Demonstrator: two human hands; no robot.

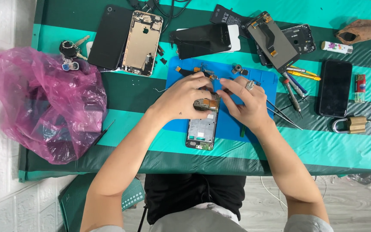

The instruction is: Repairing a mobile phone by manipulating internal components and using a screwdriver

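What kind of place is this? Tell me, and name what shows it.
Probably a phone repair bench. Both hands, left hand and right hand, work on an opened phone frame on a blue mat, with loose screens and screwdrivers around.

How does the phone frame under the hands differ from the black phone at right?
The phone frame is stripped open, its inner tray and parts exposed; the black phone looks whole, with a dark glossy face.
The frame lies on the blue mat, with the left hand and right hand at its top end; the black phone lies untouched on the striped cloth.
Both lie flat, lengthwise away from the person.
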